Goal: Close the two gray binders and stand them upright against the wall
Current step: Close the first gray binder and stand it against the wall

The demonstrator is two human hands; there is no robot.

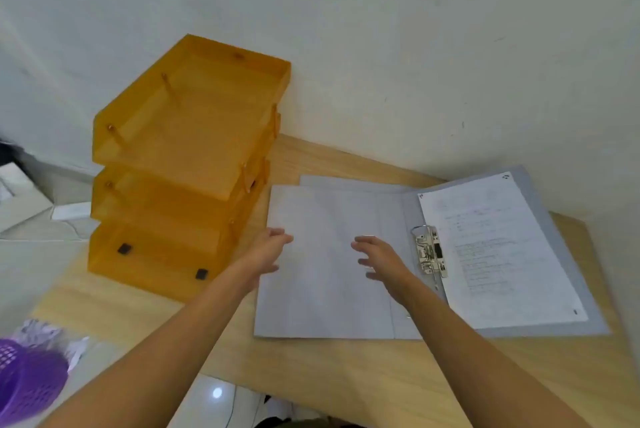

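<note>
A gray binder lies open and flat on the wooden desk, its left cover spread wide. Its metal ring mechanism sits at the spine, and a printed sheet lies on the right cover. A second gray binder lies under it; only its far edge shows. My left hand hovers at the left cover's left edge, fingers apart. Above the middle of the left cover is my right hand, fingers spread. Neither hand holds anything.
An orange three-tier paper tray stands left of the binders, against the white wall. A purple basket sits at the lower left off the desk. The desk's front edge runs below my arms.
</note>
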